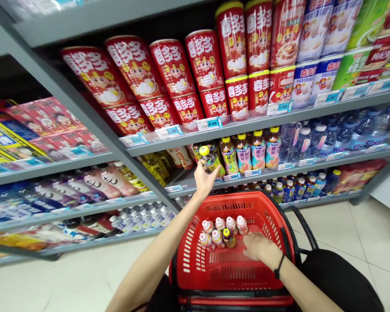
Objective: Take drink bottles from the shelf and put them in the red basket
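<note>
My left hand (205, 178) is closed round a tea bottle (209, 159) with a yellow cap, held tilted in front of the lower shelf. More Nestle tea bottles (243, 155) stand in a row just right of it. Inside the red shopping basket (227, 281), my right hand (260, 247) hangs palm down with loosely extended fingers, and nothing shows in them. Left of those fingers stand several white-capped pink bottles (241, 225) and one yellow-capped tea bottle (229, 239), grouped at the basket's far side.
Red cans (175, 71) fill the shelf above, its front edge (234, 130) overhanging the tea row. Clear water bottles (331, 136) stand to the right. A slanted grey upright (84, 108) divides the shelves at left. The basket's black handle (307, 227) sticks out right over the tiled floor (354, 229).
</note>
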Demonstrator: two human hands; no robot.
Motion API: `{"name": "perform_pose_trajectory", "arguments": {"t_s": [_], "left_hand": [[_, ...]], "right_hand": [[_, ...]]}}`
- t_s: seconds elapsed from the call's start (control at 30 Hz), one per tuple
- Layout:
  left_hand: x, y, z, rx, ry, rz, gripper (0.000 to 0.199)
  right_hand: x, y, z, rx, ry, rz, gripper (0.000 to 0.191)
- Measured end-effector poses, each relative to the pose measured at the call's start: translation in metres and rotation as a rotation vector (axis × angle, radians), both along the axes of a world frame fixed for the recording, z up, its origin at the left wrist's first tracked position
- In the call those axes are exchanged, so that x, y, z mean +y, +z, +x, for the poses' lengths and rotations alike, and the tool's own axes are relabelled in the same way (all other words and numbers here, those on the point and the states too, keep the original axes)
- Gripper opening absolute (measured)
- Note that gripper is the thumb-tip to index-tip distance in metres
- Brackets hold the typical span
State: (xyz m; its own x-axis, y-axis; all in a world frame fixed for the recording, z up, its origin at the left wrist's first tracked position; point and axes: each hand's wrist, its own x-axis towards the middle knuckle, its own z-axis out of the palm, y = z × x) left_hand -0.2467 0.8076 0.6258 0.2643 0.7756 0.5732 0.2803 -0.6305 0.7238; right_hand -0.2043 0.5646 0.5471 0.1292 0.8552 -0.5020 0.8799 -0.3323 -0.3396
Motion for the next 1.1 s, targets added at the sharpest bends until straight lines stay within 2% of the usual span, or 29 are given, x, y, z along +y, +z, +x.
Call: {"name": "perform_pose_trajectory", "arguments": {"t_s": [0.1,0.2,0.27,0.33,0.4,0.47,0.53,0.57,0.67,0.77,0.97,1.1], "left_hand": [[-0.017,0.002,-0.020,-0.188,-0.007,0.046,0.056],[-0.037,0.014,-0.043,-0.391,-0.119,0.036,0.064],[-0.053,0.019,-0.059,-0.423,-0.191,-0.091,0.060],[-0.068,0.015,-0.072,-0.401,-0.286,-0.304,0.055],[-0.082,0.003,-0.083,-0.374,-0.389,-0.529,0.054],[-0.092,-0.014,-0.091,-0.356,-0.464,-0.711,0.058],[-0.098,-0.026,-0.097,-0.338,-0.514,-0.824,0.061],[-0.100,-0.030,-0.099,-0.335,-0.538,-0.860,0.063],[-0.101,-0.028,-0.108,-0.365,-0.570,-0.885,0.070],[-0.100,-0.021,-0.115,-0.342,-0.590,-0.847,0.079],[-0.100,-0.026,-0.122,-0.259,-0.585,-0.767,0.065],[-0.103,-0.029,-0.123,-0.210,-0.551,-0.727,0.069]], "right_hand": [[-0.001,0.005,0.004,0.066,-0.039,0.111,0.028],[0.004,0.010,0.010,0.158,-0.119,0.270,0.032],[0.012,0.012,0.011,0.244,-0.183,0.368,0.036],[0.022,0.013,0.007,0.369,-0.253,0.433,0.049],[0.029,0.015,-0.001,0.623,-0.325,0.463,0.066],[0.032,0.015,-0.012,1.078,-0.387,0.427,0.076],[0.030,0.014,-0.023,1.510,-0.453,0.340,0.075],[0.028,0.012,-0.028,1.634,-0.500,0.304,0.072],[0.022,0.004,-0.039,1.633,-0.614,0.292,0.059],[0.018,-0.006,-0.044,1.589,-0.623,0.279,0.054],[0.013,-0.021,-0.046,1.482,-0.684,0.230,0.065],[0.012,-0.021,-0.044,1.468,-0.639,0.232,0.065]]}}
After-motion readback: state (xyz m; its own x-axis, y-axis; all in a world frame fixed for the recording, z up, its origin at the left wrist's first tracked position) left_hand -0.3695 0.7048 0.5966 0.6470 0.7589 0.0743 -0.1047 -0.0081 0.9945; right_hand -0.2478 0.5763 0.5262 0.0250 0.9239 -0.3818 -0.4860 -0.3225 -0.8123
